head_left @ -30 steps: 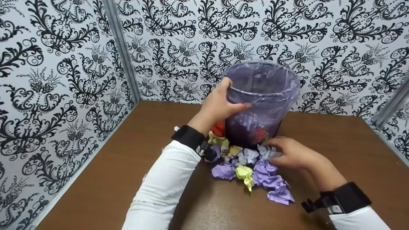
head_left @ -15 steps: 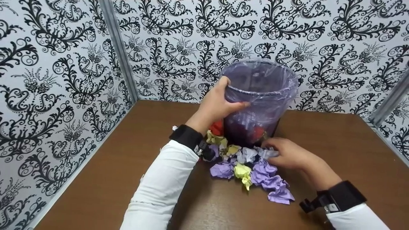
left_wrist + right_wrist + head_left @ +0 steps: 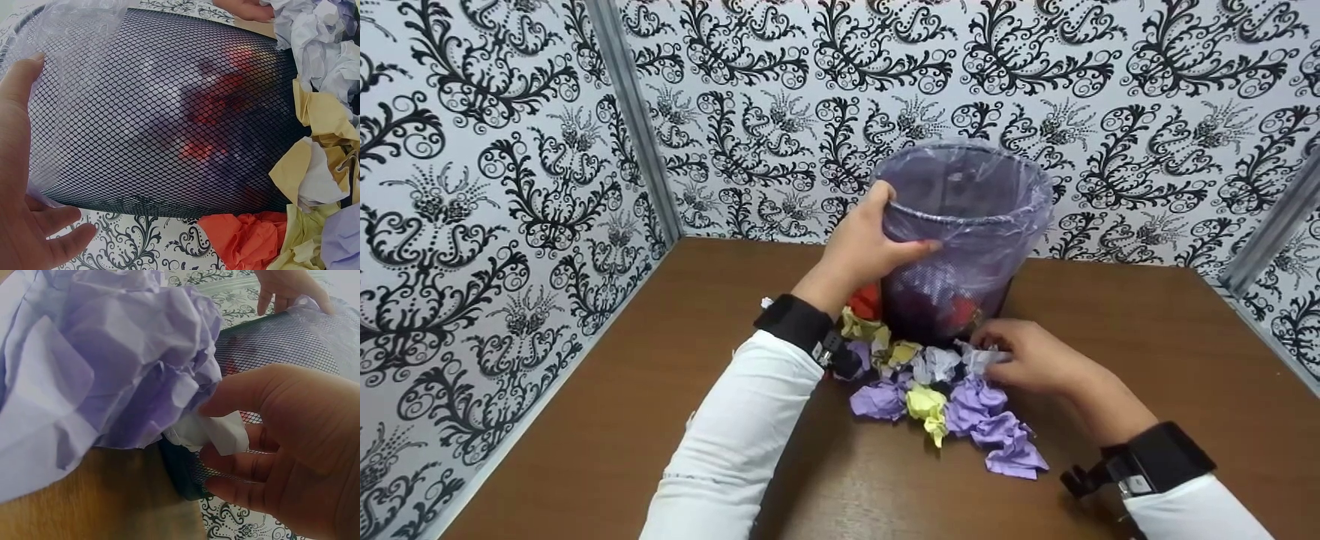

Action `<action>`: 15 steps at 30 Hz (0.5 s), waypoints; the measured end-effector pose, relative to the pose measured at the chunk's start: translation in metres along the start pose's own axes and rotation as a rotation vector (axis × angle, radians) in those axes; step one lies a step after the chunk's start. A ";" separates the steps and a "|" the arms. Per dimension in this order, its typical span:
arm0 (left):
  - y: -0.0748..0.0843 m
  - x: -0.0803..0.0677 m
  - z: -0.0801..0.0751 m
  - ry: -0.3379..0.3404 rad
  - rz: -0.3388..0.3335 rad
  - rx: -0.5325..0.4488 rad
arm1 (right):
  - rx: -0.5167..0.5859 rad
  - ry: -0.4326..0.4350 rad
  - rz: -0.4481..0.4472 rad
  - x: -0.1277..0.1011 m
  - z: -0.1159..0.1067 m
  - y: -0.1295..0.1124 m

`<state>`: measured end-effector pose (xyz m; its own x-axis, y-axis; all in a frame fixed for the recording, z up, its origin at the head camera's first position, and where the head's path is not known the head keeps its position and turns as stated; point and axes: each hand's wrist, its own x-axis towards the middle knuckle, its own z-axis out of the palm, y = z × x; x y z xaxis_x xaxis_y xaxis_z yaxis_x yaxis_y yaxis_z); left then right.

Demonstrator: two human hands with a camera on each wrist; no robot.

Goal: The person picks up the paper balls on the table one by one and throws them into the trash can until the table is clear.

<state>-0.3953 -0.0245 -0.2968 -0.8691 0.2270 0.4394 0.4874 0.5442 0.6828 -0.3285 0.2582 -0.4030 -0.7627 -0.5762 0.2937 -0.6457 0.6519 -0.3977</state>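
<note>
A dark mesh waste bin [image 3: 945,292] with a clear plastic liner stands tilted slightly on the table, crumpled paper showing through its mesh. My left hand [image 3: 864,241] grips the bin at its left rim, thumb on the near side. Low at the bin's right, my right hand [image 3: 1039,358] pinches a white crumpled paper [image 3: 225,433] between thumb and fingers. Purple crumpled papers [image 3: 976,405], a yellow one [image 3: 928,409] and another whitish one [image 3: 937,365] lie in front of the bin. By its left side are a red paper [image 3: 247,236] and tan papers [image 3: 326,118].
The brown wooden table [image 3: 675,330] runs back to patterned panels [image 3: 765,127], which stand behind and to the left. Grey metal posts [image 3: 637,120] join the panels at the corners.
The right hand's fingers have drawn in on the white paper. My left hand keeps its grip on the bin, and the whole view has shifted slightly.
</note>
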 end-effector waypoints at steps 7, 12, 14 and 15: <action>0.000 -0.001 0.000 0.004 0.006 0.013 | 0.000 0.021 0.014 -0.002 -0.006 -0.003; 0.000 0.000 0.000 0.006 0.009 0.012 | -0.002 0.050 0.002 -0.002 -0.013 -0.005; 0.000 0.001 0.000 0.006 0.011 0.007 | 0.023 0.052 0.003 -0.002 -0.015 -0.006; -0.001 0.001 0.000 0.005 0.015 0.006 | 0.037 0.053 0.006 -0.002 -0.015 -0.007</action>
<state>-0.3964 -0.0250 -0.2971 -0.8614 0.2307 0.4524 0.4995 0.5459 0.6727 -0.3229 0.2623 -0.3874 -0.7684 -0.5445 0.3363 -0.6396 0.6363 -0.4313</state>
